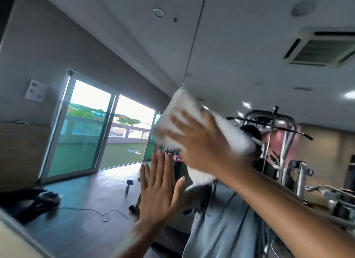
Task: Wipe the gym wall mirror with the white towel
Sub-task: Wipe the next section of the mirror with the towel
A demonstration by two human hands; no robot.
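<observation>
The wall mirror (115, 56) fills almost the whole view and reflects the gym. A vertical seam (194, 38) divides its panels. My right hand (199, 140) presses the folded white towel (180, 111) flat against the glass near the seam, fingers spread and straight over the cloth. The towel is blurred, and part of it hangs below my wrist (199, 176). My left hand (159, 188) lies flat on the mirror lower left of the towel, fingers straight and pointing up, touching its own reflection.
The mirror's lower frame edge (23, 232) runs diagonally across the bottom left. Reflected in the glass are sliding glass doors (92, 127), weight machines (288, 142), a cable on the floor (103, 215) and a person in a grey shirt (221, 219).
</observation>
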